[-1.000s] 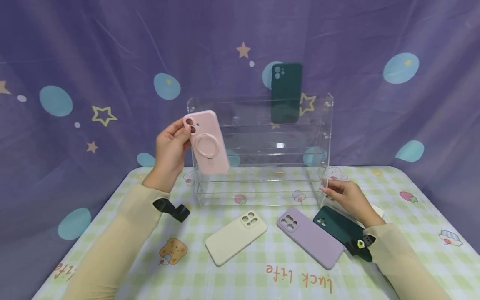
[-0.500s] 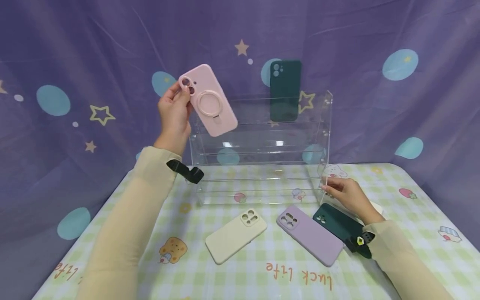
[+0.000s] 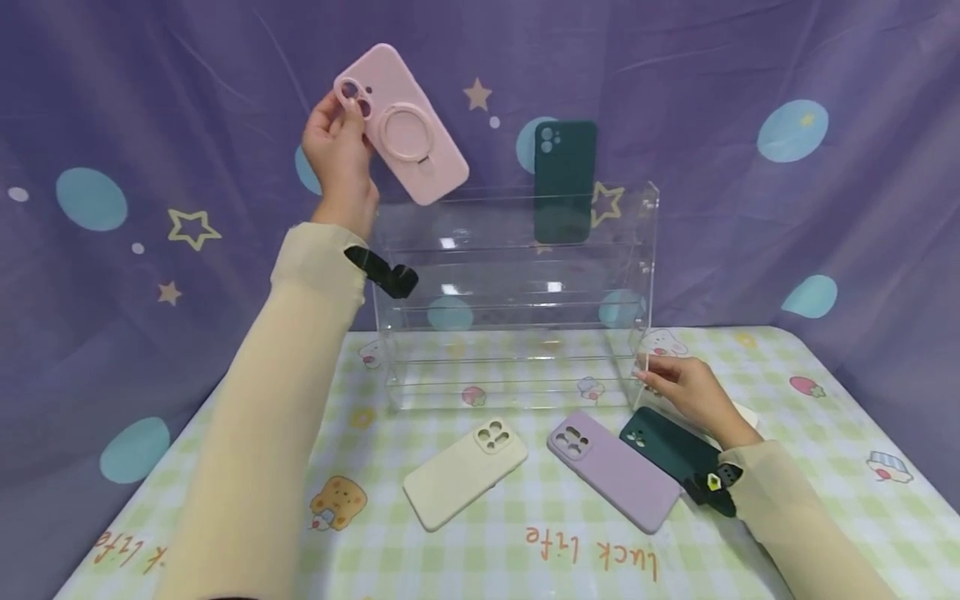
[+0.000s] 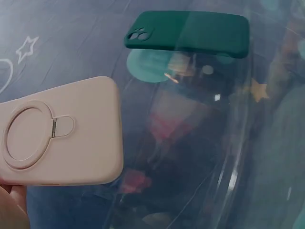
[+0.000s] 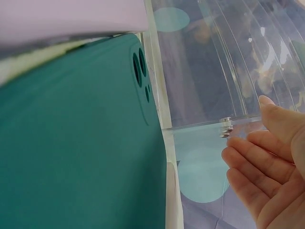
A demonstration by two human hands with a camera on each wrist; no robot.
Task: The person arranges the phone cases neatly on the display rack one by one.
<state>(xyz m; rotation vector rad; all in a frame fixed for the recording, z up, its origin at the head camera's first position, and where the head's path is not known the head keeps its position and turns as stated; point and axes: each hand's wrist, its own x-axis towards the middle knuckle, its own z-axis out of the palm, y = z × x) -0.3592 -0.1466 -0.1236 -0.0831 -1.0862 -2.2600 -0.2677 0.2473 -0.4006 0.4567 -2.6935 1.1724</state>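
My left hand (image 3: 340,162) pinches a pink phone case (image 3: 442,158) by its camera corner, thumb in front. The case, which has a ring holder on its back, tilts above the top left of a clear acrylic display rack (image 3: 649,275). In the left wrist view its lower end (image 4: 102,133) points toward the rack. A dark green phone case (image 3: 566,183) stands upright on the rack's top tier, right of centre. My right hand (image 3: 697,396) grips the rack's right side panel low down; in the right wrist view the thumb (image 5: 269,107) lies at the panel edge and the fingers on its outer side.
On the checked tablecloth (image 3: 420,567) before the rack lie a cream phone case (image 3: 457,483), a purple one (image 3: 622,483) and a second dark green one (image 3: 667,450). A white flat thing (image 3: 748,415) shows partly behind the right wrist. A purple curtain (image 3: 712,208) hangs behind.
My left hand has lifted the pink case from in front of the rack's left side to above its top, tilting it more. The right hand has stayed at the rack's side.
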